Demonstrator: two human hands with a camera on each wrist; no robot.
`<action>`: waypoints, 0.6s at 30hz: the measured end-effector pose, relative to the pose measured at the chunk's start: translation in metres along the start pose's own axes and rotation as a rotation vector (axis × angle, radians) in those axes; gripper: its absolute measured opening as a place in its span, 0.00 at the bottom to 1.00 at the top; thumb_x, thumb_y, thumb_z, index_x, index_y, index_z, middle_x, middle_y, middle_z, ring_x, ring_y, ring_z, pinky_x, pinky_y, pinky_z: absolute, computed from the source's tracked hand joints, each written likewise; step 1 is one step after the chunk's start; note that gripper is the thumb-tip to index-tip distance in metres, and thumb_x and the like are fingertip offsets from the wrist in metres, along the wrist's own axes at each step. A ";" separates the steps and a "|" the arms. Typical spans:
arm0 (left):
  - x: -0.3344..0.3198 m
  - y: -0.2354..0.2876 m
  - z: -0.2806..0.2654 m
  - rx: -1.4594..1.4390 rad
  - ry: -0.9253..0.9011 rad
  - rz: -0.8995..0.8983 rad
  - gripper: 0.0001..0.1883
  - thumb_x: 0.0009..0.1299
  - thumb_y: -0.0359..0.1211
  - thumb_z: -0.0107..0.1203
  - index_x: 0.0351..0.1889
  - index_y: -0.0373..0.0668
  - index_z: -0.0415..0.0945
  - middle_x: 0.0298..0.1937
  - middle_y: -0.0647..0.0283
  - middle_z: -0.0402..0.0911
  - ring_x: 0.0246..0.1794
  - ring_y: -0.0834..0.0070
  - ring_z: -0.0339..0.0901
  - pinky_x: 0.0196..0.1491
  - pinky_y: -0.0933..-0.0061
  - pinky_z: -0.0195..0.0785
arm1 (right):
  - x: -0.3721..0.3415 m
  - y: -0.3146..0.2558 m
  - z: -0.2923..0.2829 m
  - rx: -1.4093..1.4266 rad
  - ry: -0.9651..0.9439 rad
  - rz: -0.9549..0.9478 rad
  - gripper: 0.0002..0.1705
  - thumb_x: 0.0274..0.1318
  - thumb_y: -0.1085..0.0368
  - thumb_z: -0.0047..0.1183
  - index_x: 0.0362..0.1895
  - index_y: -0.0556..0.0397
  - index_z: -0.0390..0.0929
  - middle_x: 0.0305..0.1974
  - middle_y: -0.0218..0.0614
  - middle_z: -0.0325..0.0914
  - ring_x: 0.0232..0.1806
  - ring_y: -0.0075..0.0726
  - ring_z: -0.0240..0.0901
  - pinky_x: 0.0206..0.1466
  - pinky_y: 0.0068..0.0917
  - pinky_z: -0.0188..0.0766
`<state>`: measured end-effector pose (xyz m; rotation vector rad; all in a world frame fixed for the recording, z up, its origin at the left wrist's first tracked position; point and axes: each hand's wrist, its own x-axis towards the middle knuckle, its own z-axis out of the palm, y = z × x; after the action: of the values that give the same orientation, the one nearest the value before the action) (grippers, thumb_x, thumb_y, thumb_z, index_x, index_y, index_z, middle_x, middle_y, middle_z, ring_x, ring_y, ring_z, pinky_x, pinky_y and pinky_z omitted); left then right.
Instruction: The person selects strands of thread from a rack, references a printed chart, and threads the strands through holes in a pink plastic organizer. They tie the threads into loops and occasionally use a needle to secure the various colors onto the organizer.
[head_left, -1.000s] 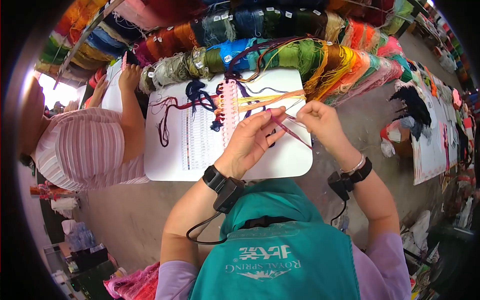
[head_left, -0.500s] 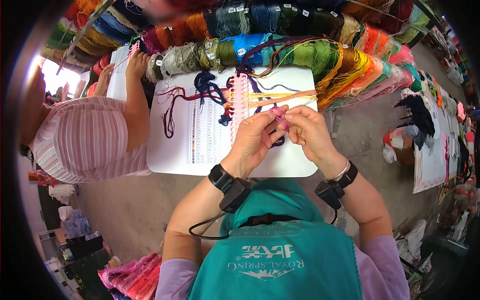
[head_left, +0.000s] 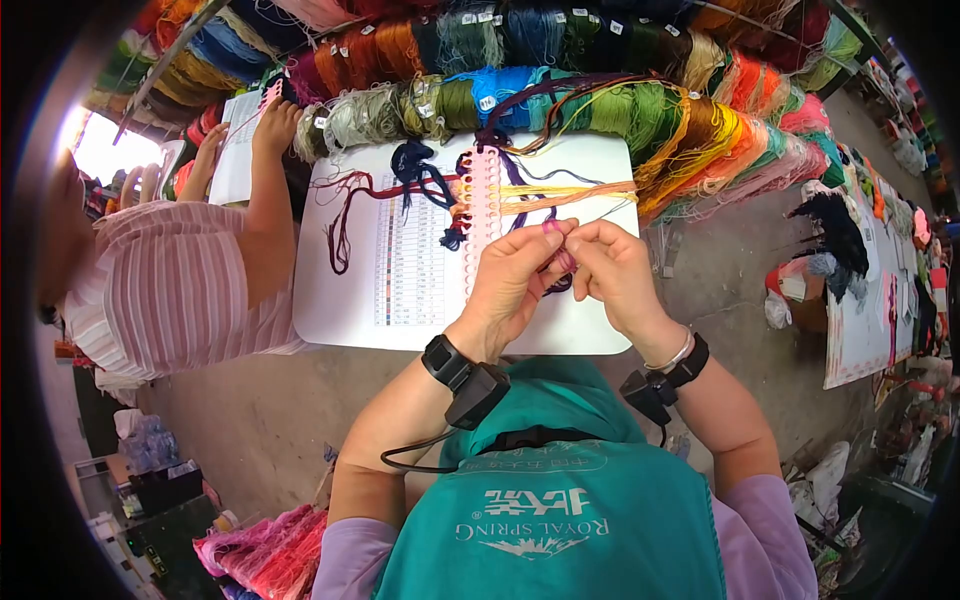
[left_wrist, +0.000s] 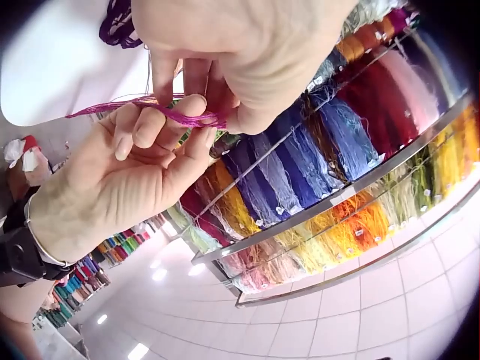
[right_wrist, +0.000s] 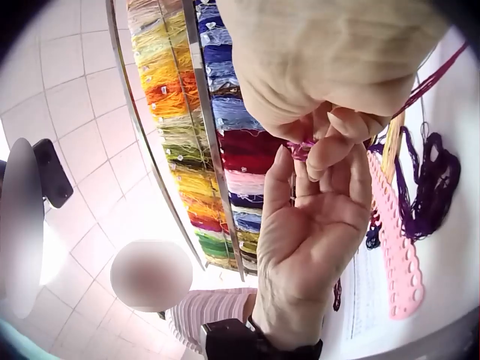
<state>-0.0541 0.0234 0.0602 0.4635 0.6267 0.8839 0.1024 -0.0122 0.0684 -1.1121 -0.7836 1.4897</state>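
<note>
Above the right half of a white board (head_left: 345,315), my left hand (head_left: 508,275) and right hand (head_left: 612,268) meet at the fingertips. Between them they pinch a magenta embroidery thread (left_wrist: 191,118), a looped bundle gathered at the fingers; part of it is hidden behind them. In the left wrist view, its strands trail out past the right hand's fingers. Just left of the hands lies a pink strip with holes along its edges (head_left: 484,190), several threads tied to it. A dark purple thread bundle (right_wrist: 429,184) lies on the board beside the strip.
A printed colour chart (head_left: 412,275) and a navy thread bundle (head_left: 410,165) lie left of the strip. Peach and yellow threads (head_left: 575,192) stretch right from it. Racked thread skeins (head_left: 635,112) line the board's far edge. Another person (head_left: 170,270) works at the left.
The right hand has come in from the right to meet the left hand. The magenta thread, stretched between them before, is now gathered at the fingertips.
</note>
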 end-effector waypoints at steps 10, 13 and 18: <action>0.002 -0.004 -0.010 -0.018 0.030 -0.006 0.09 0.74 0.28 0.57 0.48 0.35 0.82 0.50 0.56 0.84 0.45 0.69 0.82 0.53 0.65 0.78 | 0.000 0.007 -0.001 0.060 0.006 0.012 0.06 0.68 0.65 0.53 0.41 0.55 0.76 0.31 0.34 0.79 0.17 0.20 0.71 0.16 0.13 0.56; 0.000 -0.004 -0.010 -0.021 0.017 -0.021 0.11 0.74 0.29 0.57 0.49 0.33 0.81 0.48 0.56 0.84 0.45 0.68 0.82 0.53 0.65 0.79 | 0.000 0.008 -0.001 0.070 0.004 0.013 0.07 0.68 0.64 0.52 0.42 0.55 0.75 0.31 0.34 0.79 0.17 0.19 0.71 0.16 0.12 0.54; -0.002 -0.002 -0.008 -0.048 -0.030 -0.021 0.15 0.75 0.32 0.54 0.52 0.30 0.78 0.50 0.55 0.82 0.49 0.67 0.81 0.54 0.63 0.78 | -0.002 0.009 -0.002 0.068 0.013 0.021 0.07 0.69 0.63 0.52 0.42 0.54 0.75 0.31 0.33 0.79 0.17 0.18 0.70 0.16 0.12 0.55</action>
<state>-0.0592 0.0212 0.0538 0.4256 0.5813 0.8684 0.1008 -0.0162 0.0597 -1.0811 -0.7091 1.5146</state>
